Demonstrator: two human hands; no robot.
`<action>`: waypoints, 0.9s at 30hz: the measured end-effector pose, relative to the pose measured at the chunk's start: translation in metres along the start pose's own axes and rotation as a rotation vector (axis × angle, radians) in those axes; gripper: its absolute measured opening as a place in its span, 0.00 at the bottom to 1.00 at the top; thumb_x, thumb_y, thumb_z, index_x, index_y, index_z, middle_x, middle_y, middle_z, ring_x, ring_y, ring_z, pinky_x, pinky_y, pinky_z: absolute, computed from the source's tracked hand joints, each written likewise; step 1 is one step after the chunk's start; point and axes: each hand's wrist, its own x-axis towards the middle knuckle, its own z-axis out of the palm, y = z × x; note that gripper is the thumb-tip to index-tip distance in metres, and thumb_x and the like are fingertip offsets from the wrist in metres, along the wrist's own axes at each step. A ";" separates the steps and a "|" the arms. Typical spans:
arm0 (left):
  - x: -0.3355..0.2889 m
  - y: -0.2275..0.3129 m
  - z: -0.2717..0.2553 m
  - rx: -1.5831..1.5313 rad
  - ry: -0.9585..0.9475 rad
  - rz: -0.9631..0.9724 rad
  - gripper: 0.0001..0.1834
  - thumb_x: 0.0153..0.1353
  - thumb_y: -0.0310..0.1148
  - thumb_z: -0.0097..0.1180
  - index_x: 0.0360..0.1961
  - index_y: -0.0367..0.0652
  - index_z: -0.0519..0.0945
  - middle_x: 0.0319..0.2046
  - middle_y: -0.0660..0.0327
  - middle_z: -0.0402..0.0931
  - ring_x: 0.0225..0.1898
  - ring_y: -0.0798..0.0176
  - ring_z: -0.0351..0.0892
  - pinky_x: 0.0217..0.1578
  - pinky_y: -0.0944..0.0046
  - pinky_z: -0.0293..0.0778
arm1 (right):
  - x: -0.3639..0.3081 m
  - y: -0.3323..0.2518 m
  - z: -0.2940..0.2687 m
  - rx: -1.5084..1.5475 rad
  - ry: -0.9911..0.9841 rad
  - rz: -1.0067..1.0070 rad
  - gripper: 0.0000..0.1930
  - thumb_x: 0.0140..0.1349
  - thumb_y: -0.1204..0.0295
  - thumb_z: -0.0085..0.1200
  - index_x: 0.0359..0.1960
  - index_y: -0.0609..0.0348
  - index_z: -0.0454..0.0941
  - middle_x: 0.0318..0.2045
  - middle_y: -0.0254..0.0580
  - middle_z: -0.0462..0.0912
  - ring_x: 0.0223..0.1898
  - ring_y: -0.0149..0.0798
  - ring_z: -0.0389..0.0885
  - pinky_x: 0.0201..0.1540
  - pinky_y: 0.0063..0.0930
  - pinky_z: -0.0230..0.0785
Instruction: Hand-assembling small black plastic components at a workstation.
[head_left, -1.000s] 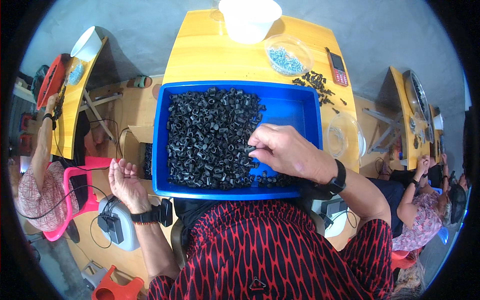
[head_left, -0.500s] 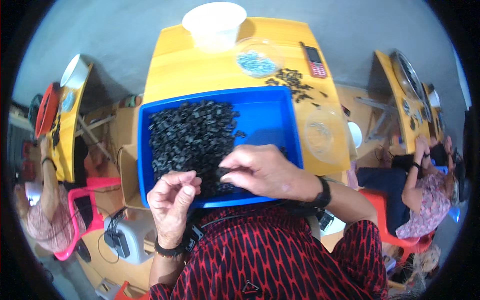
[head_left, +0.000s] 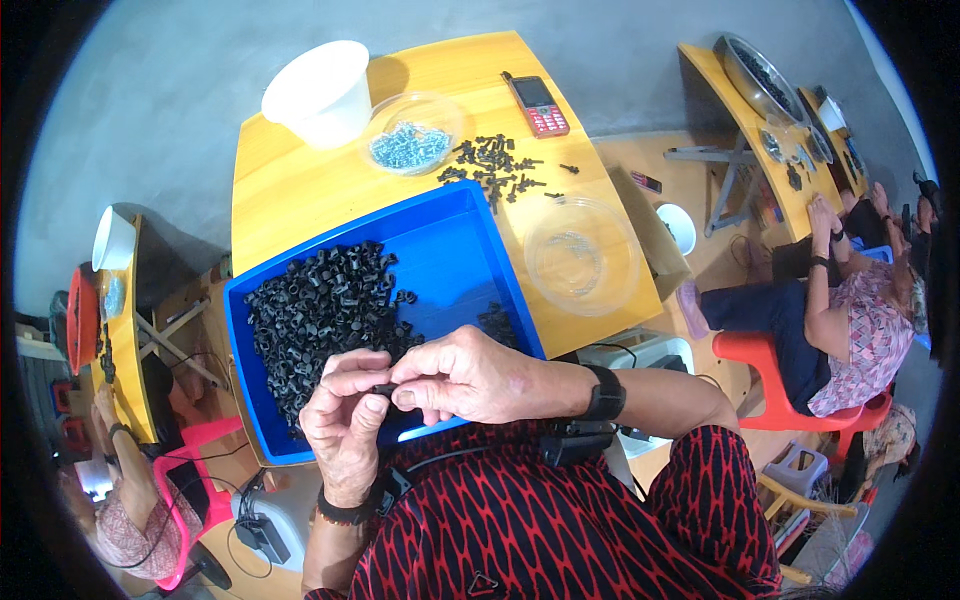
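Over the near edge of a blue tray, my two hands meet fingertip to fingertip. Between them is a small black plastic part, mostly covered by fingers. My left hand is closed on it, thumb against curled fingers. From the right, my right hand pinches the same part with thumb and forefinger. A heap of small black plastic parts fills the tray's left side. A smaller group of dark pieces lies by its right wall, partly behind my right hand.
On the yellow table stand a white bucket, a clear bowl of bluish screws, a keypad phone, scattered black pieces with screws and a clear container. People sit at side tables, one on a red chair.
My hands were apart; now the right one has come to the left hand and their fingertips meet on a small part. The view has turned, so the tray and table appear tilted and further left.
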 end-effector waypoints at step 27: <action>0.004 -0.011 0.012 0.032 0.158 -0.123 0.11 0.62 0.28 0.65 0.41 0.38 0.75 0.35 0.61 0.77 0.33 0.69 0.78 0.38 0.69 0.76 | -0.039 -0.003 -0.138 -1.486 0.343 0.197 0.04 0.56 0.77 0.53 0.31 0.63 0.77 0.34 0.53 0.79 0.38 0.58 0.81 0.41 0.46 0.75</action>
